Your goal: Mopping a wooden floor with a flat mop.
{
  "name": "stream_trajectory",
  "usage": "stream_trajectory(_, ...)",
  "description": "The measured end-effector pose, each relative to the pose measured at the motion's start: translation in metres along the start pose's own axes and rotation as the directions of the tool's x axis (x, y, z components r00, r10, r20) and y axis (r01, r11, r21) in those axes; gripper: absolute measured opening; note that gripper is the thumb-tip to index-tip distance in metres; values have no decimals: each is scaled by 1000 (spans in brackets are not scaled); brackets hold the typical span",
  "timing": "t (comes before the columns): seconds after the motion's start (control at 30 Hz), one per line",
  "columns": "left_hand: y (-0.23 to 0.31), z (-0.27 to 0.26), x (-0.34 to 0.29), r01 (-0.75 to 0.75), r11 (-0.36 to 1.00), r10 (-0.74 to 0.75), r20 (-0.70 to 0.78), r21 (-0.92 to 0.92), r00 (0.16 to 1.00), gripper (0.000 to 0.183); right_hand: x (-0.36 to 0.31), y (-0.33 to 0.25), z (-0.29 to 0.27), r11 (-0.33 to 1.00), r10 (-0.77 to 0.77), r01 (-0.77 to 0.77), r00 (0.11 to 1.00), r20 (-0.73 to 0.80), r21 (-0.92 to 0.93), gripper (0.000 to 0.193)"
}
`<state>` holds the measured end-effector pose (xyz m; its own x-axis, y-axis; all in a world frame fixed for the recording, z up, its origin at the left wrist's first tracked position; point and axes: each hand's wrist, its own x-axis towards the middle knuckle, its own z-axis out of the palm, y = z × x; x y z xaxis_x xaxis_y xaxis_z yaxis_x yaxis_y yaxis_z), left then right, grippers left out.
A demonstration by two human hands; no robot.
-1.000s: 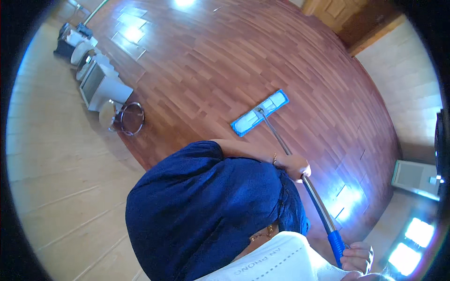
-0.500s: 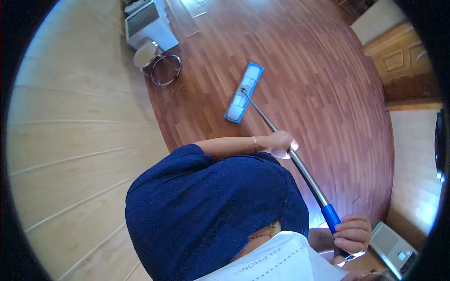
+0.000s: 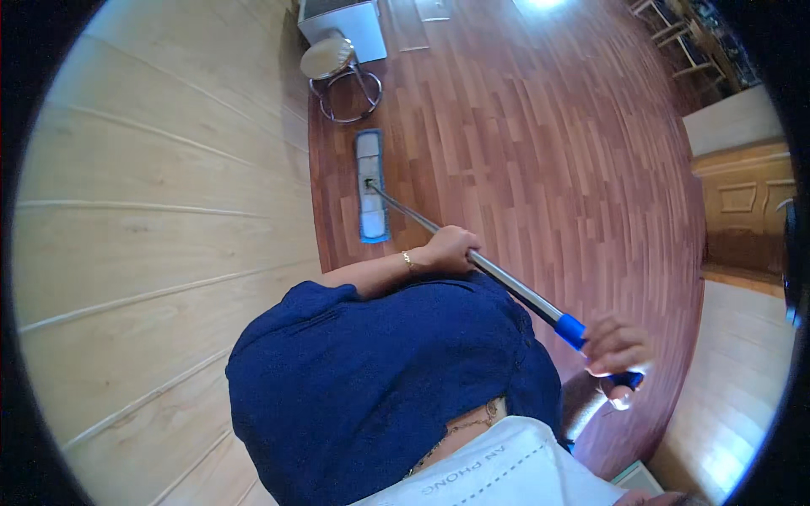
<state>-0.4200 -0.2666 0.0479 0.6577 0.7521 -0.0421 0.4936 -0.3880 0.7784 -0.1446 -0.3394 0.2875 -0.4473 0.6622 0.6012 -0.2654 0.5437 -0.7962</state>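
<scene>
A flat mop [image 3: 371, 211] with a blue-edged, pale rectangular head lies on the wooden floor near the left wall. Its metal pole slants from the head down to the right, ending in a blue grip. My left hand [image 3: 449, 250], with a bracelet at the wrist, is wrapped round the middle of the pole. Farther along, at the blue grip, my right hand [image 3: 618, 346] is curled round the handle's end, slightly smeared by motion.
Just beyond the mop head stands a round stool [image 3: 348, 84] with metal legs, beside a white cabinet [image 3: 363, 34]. A pale panelled wall [image 3: 169, 228] runs along the left. On the right is a wooden door [image 3: 747, 207]; chairs [image 3: 675, 34] stand at the far right.
The mop head has swung left toward the wall and stool and turned more upright in view. Both hands have moved with the pole; the right one is higher. The view has shifted.
</scene>
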Motion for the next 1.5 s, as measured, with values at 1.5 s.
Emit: stream_trajectory(1.5,120,-92,-9,-243,640,220,-129,-729,967,72,49,53,32,965,52,53,922,383,-257,28)
